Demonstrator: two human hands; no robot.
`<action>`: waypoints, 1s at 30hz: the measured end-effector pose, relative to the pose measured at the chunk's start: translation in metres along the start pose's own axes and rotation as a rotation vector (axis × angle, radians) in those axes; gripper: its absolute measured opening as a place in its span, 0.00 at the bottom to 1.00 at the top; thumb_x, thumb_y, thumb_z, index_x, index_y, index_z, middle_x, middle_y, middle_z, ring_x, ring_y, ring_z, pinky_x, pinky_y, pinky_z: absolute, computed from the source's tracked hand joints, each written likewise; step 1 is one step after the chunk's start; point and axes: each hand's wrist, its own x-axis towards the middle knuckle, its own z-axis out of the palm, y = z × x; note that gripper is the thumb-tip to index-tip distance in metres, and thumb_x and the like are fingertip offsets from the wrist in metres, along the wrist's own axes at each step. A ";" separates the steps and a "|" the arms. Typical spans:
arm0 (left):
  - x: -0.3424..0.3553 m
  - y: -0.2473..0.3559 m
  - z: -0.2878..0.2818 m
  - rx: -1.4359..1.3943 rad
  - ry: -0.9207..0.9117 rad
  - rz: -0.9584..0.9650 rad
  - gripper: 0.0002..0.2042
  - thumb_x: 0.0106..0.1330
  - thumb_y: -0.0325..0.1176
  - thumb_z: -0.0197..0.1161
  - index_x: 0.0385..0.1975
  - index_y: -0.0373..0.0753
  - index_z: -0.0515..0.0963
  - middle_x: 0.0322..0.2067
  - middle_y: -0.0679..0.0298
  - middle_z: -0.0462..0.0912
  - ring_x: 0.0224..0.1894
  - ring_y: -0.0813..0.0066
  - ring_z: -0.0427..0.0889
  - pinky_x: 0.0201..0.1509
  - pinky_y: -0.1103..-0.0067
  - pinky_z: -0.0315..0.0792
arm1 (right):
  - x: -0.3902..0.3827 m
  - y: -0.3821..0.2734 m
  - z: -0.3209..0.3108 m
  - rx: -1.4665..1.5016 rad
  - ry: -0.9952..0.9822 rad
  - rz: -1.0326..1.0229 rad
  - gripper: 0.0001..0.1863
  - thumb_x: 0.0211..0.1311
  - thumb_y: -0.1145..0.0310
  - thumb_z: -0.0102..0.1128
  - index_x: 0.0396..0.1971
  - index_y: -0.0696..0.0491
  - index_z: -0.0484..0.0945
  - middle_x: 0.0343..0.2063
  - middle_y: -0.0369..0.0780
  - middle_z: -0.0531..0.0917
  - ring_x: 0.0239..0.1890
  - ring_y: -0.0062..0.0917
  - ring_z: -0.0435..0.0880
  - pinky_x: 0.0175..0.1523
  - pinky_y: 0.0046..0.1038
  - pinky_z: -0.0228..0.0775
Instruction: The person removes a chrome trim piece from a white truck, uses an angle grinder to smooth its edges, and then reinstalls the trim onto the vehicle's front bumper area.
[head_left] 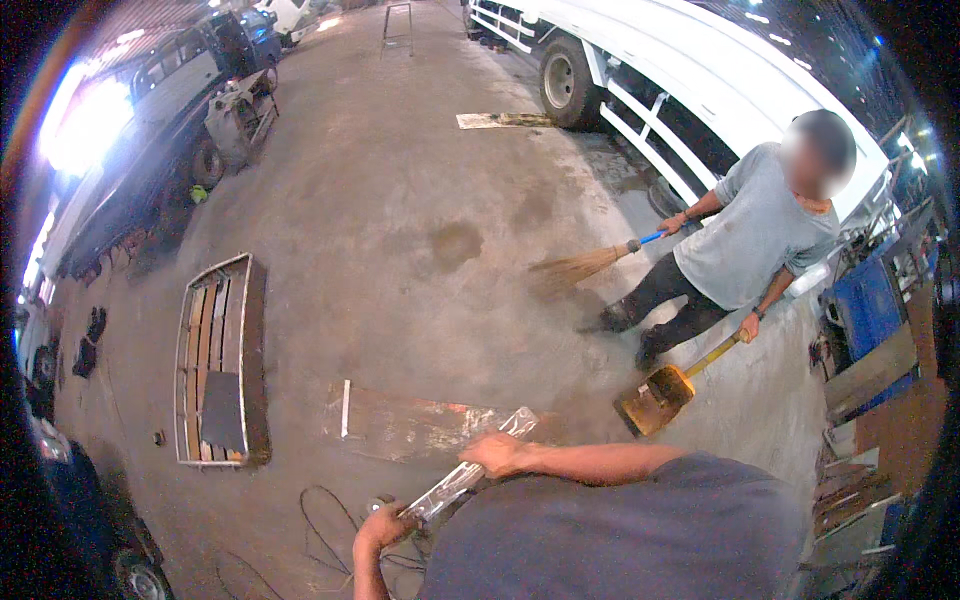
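Observation:
A silvery metal bar (450, 491), flat-faced and shiny, slants in front of my body. My left hand (380, 526) is closed around its lower left end. Further up the bar, my right hand (495, 455) grips it from above, and the far end sticks out past the fingers. Under the bar lies a worn brown board (410, 425) on the floor, with a short white strip (346, 408) at its left end. Beside my left hand, a dark cable (318, 520) loops over the concrete; what lies under the hand is partly hidden.
At right, a co-worker (755, 235) in grey holds a straw broom (590, 263) and a yellow dustpan (657, 398). To the left lies a slatted metal frame (252, 340). A white truck (700, 60) stands behind; scrap panels (870, 370) lean at right.

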 end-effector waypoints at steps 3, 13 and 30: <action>0.007 0.028 -0.058 0.163 -0.009 0.084 0.29 0.52 0.46 0.71 0.55 0.44 0.76 0.47 0.53 0.84 0.51 0.51 0.81 0.54 0.63 0.73 | 0.006 -0.005 -0.013 0.044 0.140 0.116 0.21 0.48 0.68 0.59 0.46 0.51 0.75 0.43 0.43 0.82 0.51 0.42 0.79 0.61 0.49 0.63; 0.122 -0.008 -0.126 0.353 0.216 0.203 0.19 0.55 0.39 0.66 0.47 0.44 0.76 0.36 0.51 0.84 0.41 0.49 0.83 0.44 0.59 0.77 | 0.118 0.043 -0.097 -0.150 -0.022 0.267 0.28 0.50 0.62 0.65 0.54 0.49 0.75 0.48 0.46 0.80 0.55 0.44 0.76 0.61 0.45 0.65; 0.056 -0.014 0.130 -1.155 0.846 -1.251 0.22 0.49 0.37 0.66 0.46 0.38 0.77 0.41 0.46 0.83 0.48 0.47 0.81 0.51 0.59 0.75 | 0.368 0.161 -0.231 -0.341 -0.740 -0.212 0.19 0.53 0.66 0.67 0.46 0.53 0.79 0.33 0.42 0.86 0.35 0.31 0.84 0.41 0.34 0.76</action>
